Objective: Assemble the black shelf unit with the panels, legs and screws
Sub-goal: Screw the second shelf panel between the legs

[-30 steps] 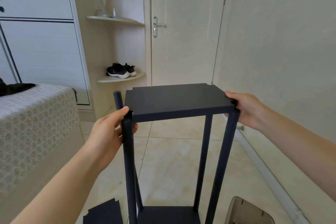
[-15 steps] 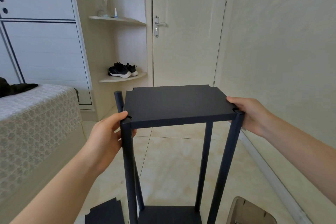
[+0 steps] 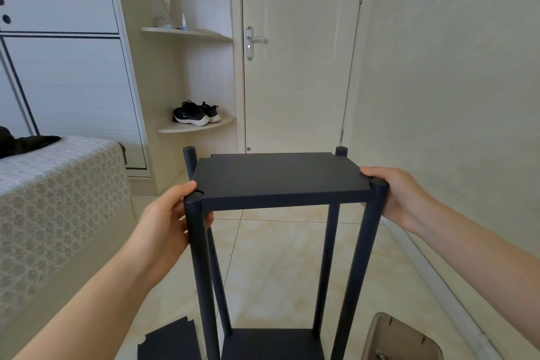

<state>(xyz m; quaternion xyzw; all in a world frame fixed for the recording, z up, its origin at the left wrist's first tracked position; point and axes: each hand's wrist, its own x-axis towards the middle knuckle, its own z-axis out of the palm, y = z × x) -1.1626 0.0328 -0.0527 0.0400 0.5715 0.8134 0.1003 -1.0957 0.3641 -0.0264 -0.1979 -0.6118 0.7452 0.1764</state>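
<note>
Right, the bed [image 3: 58,199] is filling the left of the frame and the door [image 3: 298,82] is standing shut at upper centre. Dead centre, the black shelf unit [image 3: 277,199] is standing upright on the tiled floor [image 3: 277,257], its top panel [image 3: 277,175] sitting level between four legs [image 3: 325,266]. The left hand [image 3: 166,222] is gripping that panel's near-left corner, thumb on top, fingers curling behind the near-left leg [image 3: 201,272]. The right hand [image 3: 400,196] is holding the near-right corner, thumb over the edge beside the near-right leg [image 3: 359,272]. A spare panel [image 3: 169,342] is lying at lower left, a beige tray [image 3: 409,336] at lower right, small screws [image 3: 381,355] sitting in it
</note>
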